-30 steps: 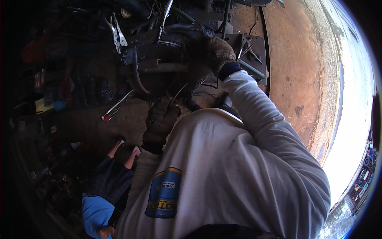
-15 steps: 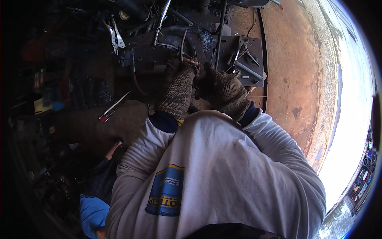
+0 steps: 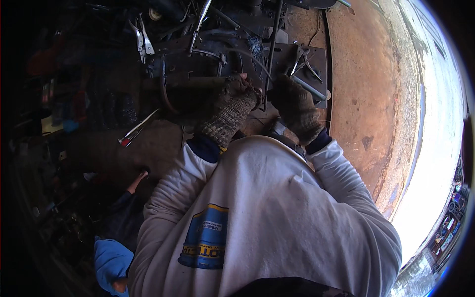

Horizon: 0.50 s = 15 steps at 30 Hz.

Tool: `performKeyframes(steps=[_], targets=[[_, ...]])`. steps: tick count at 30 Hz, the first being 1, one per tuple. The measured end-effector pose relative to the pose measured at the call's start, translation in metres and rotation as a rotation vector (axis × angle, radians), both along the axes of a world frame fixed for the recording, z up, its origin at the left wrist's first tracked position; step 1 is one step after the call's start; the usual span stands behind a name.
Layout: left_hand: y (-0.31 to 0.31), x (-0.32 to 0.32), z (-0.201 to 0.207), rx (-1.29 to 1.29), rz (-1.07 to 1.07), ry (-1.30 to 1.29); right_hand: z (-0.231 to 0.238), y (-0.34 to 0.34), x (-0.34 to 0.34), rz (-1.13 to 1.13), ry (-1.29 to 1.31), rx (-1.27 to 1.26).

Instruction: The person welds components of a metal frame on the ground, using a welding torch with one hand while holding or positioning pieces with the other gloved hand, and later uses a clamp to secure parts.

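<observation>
Curved rod (image 3: 255, 59) reaches the right hand (image 3: 293, 99), just apart from the left hand (image 3: 231, 99); grips unclear. Steady its near end

open room over brown floor (image 3: 363, 94) at right, dark rod (image 3: 273, 49) barring the gap between left hand (image 3: 231, 101) and right hand (image 3: 296, 101)

The floor (image 3: 354, 99) is coloured a rusty brown and is marked by a small dark stain (image 3: 367, 142). On its right side it is bordered by a paler, worn strip (image 3: 403, 94), beyond which a broad band of ground (image 3: 440, 133) is washed almost white by daylight. The left side of the room is sunk in deep shadow, and only a yellow patch (image 3: 49, 124) is picked out clearly there. At the far right edge, small items (image 3: 448, 225) are seen crowded together.
</observation>
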<state>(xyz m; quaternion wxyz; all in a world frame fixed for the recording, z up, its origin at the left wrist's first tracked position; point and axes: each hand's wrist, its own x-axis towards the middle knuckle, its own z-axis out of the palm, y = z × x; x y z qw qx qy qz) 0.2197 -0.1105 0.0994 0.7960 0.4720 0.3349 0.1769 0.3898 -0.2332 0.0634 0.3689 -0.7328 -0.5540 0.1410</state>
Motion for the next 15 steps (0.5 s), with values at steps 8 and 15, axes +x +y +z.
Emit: performKeyframes(steps=[8, 15], targets=[[-0.011, -0.088, -0.022, 0.268, -0.003, 0.348, -0.041, 0.046, 0.056, 0.227, -0.408, 0.048], [-0.028, -0.126, -0.029, 0.088, 0.163, 0.311, -0.019, 0.067, 0.038, 0.195, -0.225, -0.159]])
